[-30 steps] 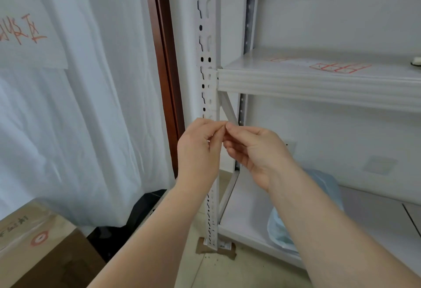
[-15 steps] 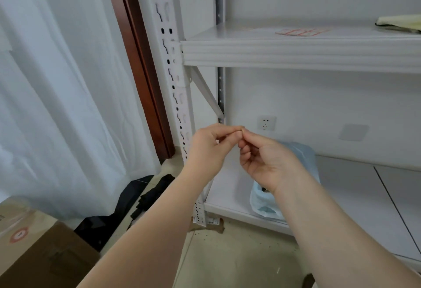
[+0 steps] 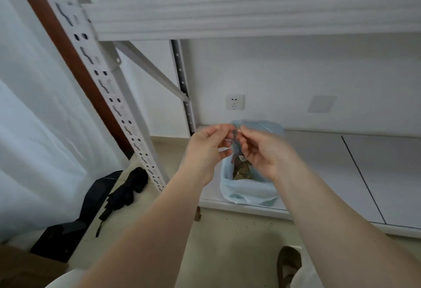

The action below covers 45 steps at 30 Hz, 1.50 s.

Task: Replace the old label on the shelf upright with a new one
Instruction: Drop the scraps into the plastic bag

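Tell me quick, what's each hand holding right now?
Left hand: pinches a small scrap, too blurred to identify.
Right hand: pinches the same scrap.

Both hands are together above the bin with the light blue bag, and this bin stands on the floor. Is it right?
Not quite. The head view shows the bin standing on the bottom shelf board, not on the floor. The rest holds: the left hand and the right hand are together above it.

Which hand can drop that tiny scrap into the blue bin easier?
Probably the right hand: it hangs directly above the bin, while the left hand sits beside its rim. Both pinch the scrap.
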Each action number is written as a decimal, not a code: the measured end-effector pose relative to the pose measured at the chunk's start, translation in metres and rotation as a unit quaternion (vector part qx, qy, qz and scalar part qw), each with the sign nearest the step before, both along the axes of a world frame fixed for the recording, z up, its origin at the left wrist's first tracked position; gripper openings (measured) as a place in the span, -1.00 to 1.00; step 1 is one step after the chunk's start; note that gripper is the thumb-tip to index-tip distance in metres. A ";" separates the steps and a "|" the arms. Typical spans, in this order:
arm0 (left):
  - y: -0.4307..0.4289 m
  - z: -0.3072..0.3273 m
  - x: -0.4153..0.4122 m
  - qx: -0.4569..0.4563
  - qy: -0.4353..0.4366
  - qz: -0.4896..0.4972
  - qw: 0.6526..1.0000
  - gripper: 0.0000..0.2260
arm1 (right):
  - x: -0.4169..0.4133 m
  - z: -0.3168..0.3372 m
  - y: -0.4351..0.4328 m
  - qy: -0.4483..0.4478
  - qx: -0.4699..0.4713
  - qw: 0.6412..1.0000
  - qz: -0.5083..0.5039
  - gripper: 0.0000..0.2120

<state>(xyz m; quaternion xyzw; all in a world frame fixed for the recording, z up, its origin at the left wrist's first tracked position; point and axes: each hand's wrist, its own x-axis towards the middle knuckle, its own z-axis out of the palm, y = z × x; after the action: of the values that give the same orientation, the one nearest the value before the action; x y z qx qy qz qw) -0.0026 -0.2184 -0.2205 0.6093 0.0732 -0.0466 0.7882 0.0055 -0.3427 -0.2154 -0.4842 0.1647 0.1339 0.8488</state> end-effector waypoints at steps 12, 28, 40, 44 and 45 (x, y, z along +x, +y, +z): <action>-0.038 -0.046 0.052 0.193 0.060 0.036 0.979 -0.79 | 0.053 -0.055 -0.038 -0.008 -0.304 0.952 -0.016 -0.70; -0.033 -0.063 0.066 0.237 0.067 -0.001 0.969 -0.88 | 0.076 -0.079 -0.034 -0.036 -0.435 0.899 0.012 -0.63; -0.025 -0.049 0.059 -0.163 0.267 -0.104 0.944 -0.60 | 0.070 -0.066 -0.029 -0.064 -0.365 0.929 -0.017 -0.69; -0.025 -0.044 0.055 -0.183 0.270 -0.119 0.938 -0.60 | 0.069 -0.055 -0.027 -0.080 -0.286 0.955 -0.001 -0.84; -0.025 -0.042 0.054 -0.188 0.268 -0.122 0.937 -0.61 | 0.069 -0.052 -0.026 -0.087 -0.265 0.960 0.006 -0.86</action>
<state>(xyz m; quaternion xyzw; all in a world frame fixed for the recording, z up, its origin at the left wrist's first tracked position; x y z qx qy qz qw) 0.0518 -0.2434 -0.2629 0.4195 0.1967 -0.3169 0.8276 0.0740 -0.3690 -0.2678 -0.7026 0.1172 0.0479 0.7002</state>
